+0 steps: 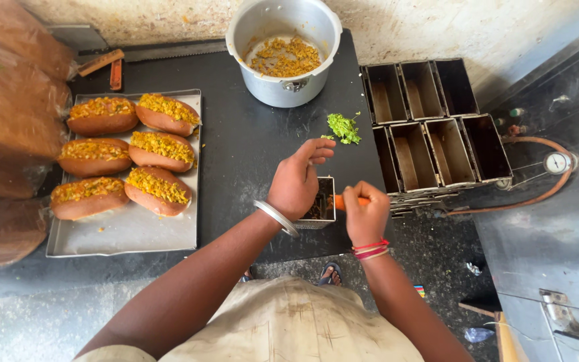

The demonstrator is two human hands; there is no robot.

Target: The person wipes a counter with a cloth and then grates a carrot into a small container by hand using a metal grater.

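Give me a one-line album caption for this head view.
Right hand rubs an orange carrot on a square metal grater steadied by the left hand.

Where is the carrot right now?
In the head view, the carrot is right of centre, held in the right hand against the box grater, which the left hand steadies on the black counter.

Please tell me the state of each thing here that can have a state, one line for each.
Box grater: upright, steadied by left hand.
Carrot: held by right hand, pressed against grater.
Pot: open, part full of yellow filling.
Buns: split, filled, on tray.
Loaf tins: empty.
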